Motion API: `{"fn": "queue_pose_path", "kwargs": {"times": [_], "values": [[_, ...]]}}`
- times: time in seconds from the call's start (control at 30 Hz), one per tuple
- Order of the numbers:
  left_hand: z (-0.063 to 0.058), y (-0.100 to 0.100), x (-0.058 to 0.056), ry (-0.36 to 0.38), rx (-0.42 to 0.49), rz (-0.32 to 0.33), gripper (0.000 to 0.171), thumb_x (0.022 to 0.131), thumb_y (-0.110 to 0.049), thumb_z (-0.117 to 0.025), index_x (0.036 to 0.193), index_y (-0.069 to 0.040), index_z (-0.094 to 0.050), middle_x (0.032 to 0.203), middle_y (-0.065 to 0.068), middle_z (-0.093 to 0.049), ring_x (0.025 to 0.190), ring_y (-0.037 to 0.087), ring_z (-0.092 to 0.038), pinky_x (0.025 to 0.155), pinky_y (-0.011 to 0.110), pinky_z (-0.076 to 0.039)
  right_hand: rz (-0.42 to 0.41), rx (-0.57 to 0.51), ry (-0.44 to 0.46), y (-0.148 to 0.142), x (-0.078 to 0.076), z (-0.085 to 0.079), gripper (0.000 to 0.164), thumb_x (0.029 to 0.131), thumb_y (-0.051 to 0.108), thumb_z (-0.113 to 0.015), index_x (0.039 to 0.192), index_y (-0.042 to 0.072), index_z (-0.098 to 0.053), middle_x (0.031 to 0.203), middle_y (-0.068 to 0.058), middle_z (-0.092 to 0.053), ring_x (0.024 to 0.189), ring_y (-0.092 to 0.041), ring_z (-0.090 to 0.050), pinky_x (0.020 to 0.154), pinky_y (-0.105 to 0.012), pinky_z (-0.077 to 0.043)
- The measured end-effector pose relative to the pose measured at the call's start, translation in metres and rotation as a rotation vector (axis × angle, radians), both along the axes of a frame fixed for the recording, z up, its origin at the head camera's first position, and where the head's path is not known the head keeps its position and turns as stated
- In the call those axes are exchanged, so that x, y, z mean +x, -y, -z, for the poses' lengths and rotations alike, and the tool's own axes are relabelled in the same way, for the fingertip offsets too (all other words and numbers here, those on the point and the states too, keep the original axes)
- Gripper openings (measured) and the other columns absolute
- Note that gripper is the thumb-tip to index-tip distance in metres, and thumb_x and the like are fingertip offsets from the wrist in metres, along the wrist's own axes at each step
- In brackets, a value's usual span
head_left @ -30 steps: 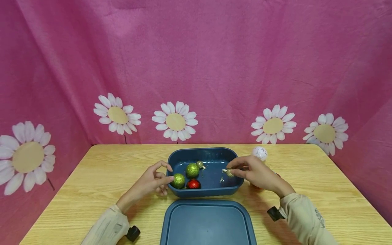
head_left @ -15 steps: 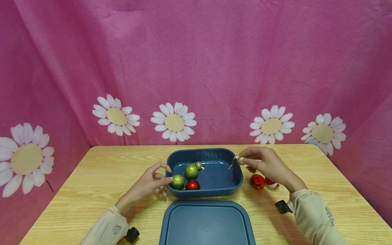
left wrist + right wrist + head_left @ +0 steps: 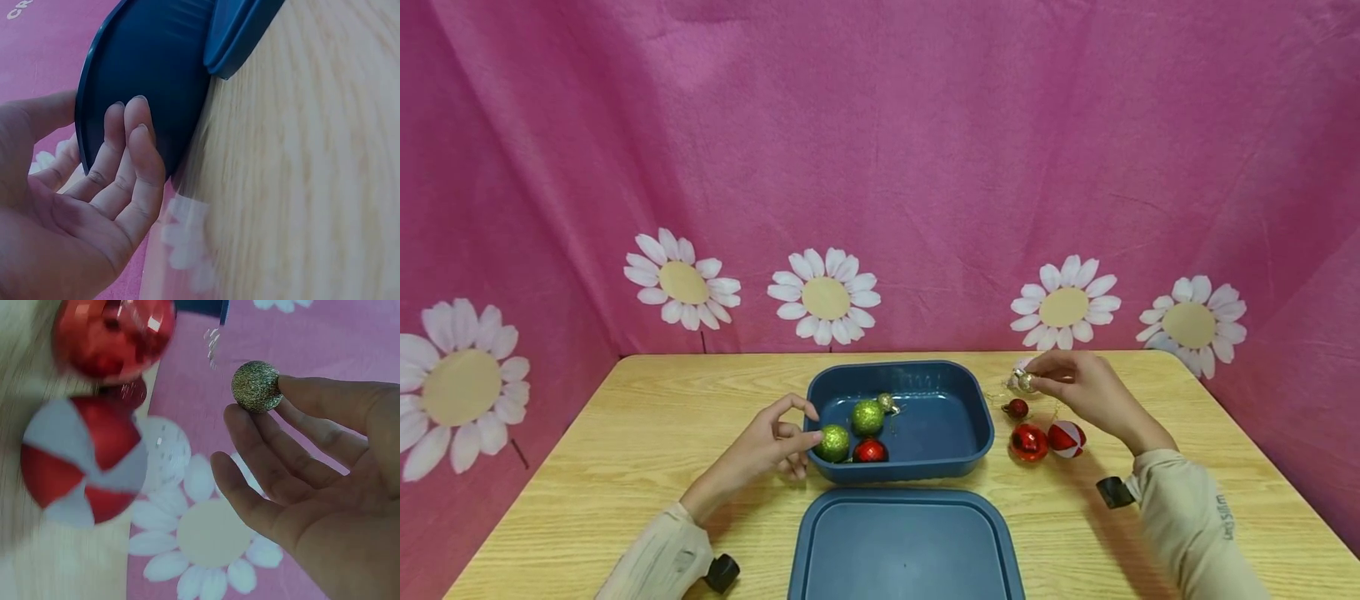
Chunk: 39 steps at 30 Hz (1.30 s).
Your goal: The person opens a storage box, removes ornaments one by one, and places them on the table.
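Slip risk: the small gold ball (image 3: 255, 386) could drop and roll, since fingertips alone seem to carry it.
Bump risk: a low pass of the right hand (image 3: 1092, 392) might scatter the shiny red ball (image 3: 1028, 442) and striped ball (image 3: 1067, 438) on the table (image 3: 700, 392).
Right hand: thumb and fingertips pinch the small gold ball.
Gold ball's place: above the table, right of the box (image 3: 917, 473).
Left hand (image 3: 771, 443): thumb and forefinger hook lightly over the box's left rim.

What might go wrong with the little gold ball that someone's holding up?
The little gold ball might slip, because the right hand pinches it by the fingertips. If dropped, it could roll across the table. The hand might also bump the striped ball, which lies loose close by.
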<state>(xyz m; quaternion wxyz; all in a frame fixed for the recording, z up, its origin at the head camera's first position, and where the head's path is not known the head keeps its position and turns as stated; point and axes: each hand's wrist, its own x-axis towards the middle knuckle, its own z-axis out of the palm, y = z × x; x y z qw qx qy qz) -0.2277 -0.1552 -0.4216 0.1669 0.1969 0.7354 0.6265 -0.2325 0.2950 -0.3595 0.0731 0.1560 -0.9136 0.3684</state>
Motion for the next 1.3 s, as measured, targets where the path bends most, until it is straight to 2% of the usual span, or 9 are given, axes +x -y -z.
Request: {"fn": "queue_pose_path", "kwargs": {"times": [0.23,0.5,0.8,1.03,1.3], "values": [[0.000,0.006,0.000,0.010,-0.007,-0.002,0.039,0.096,-0.018,-0.068,0.121,0.000,-0.044,0.072,0.026,-0.062,0.057,0.023,-0.064,0.057,0.037,-0.059,0.026,0.040,-0.009,-0.016,-0.005,0.003,0.017,0.092,0.010,-0.072,0.106,0.000,-0.072,0.100,-0.011,-0.073,0.093,-0.026,-0.070,0.075,-0.023,-0.054],[0.002,0.000,-0.001,0.002,-0.005,0.008,0.041,0.097,-0.018,-0.067,0.124,0.002,-0.042,0.069,0.018,-0.063,0.056,0.022,-0.064,0.055,0.034,-0.058,0.034,0.147,0.025,-0.031,-0.008,0.013,0.013,0.090,0.009,-0.073,0.101,0.001,-0.073,0.093,-0.008,-0.074,0.088,-0.022,-0.070,0.076,-0.029,-0.054],[0.003,0.001,0.000,-0.007,-0.007,-0.001,0.037,0.097,-0.017,-0.067,0.121,0.000,-0.044,0.071,0.026,-0.063,0.056,0.022,-0.064,0.054,0.034,-0.058,-0.033,0.174,0.107,-0.027,-0.016,0.033,0.009,0.088,0.005,-0.074,0.094,-0.001,-0.071,0.085,-0.006,-0.072,0.077,-0.014,-0.065,0.067,-0.026,-0.054],[0.003,0.001,0.000,-0.005,-0.011,0.006,0.040,0.097,-0.017,-0.066,0.123,0.002,-0.043,0.072,0.027,-0.063,0.056,0.023,-0.064,0.054,0.035,-0.058,-0.025,0.213,0.131,-0.026,-0.016,0.042,0.008,0.087,0.007,-0.073,0.092,0.001,-0.071,0.085,-0.004,-0.072,0.076,-0.014,-0.062,0.069,-0.028,-0.053],[0.002,0.001,0.000,-0.010,-0.017,0.003,0.042,0.097,-0.019,-0.067,0.124,0.003,-0.042,0.073,0.030,-0.063,0.056,0.023,-0.064,0.054,0.033,-0.057,-0.026,0.260,0.062,-0.029,-0.014,0.037,0.012,0.087,0.004,-0.071,0.097,-0.003,-0.071,0.090,-0.011,-0.073,0.082,-0.021,-0.067,0.074,-0.039,-0.055]]}}
